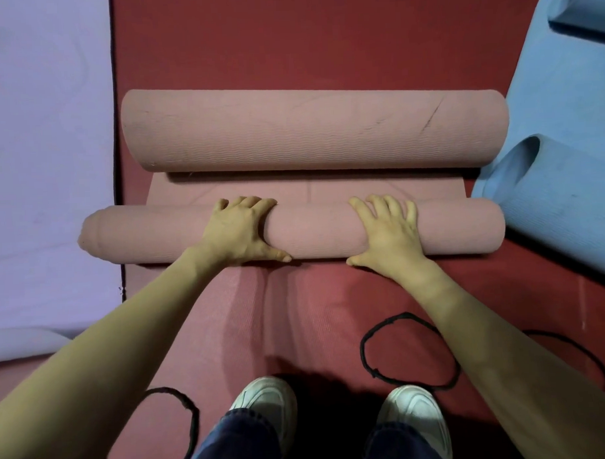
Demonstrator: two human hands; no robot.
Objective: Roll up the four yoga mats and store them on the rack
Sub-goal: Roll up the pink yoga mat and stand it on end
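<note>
Pink mat (293, 189) lies on the red floor (322, 39), curled up at both ends: near roll (315, 233) under the hands, fatter far roll (314, 126) just beyond, only a thin flat strip between. Left hand (241, 231) grips the near roll, fingers (250, 202) bent over the top and thumb at the near side. Right hand (388, 230) presses it with fingers spread and fairly straight. Risks: the near roll's left end pokes out past the mat edge onto the lilac mat (45, 169), so the roll looks skewed and likely cones further if pushed on. The 2 rolls probably meet soon and jam unless the far one is flattened. Blue mat (564, 117) sits close to the right end and could catch. Black cord (363, 350) loops near the feet, trip hazard.
</note>
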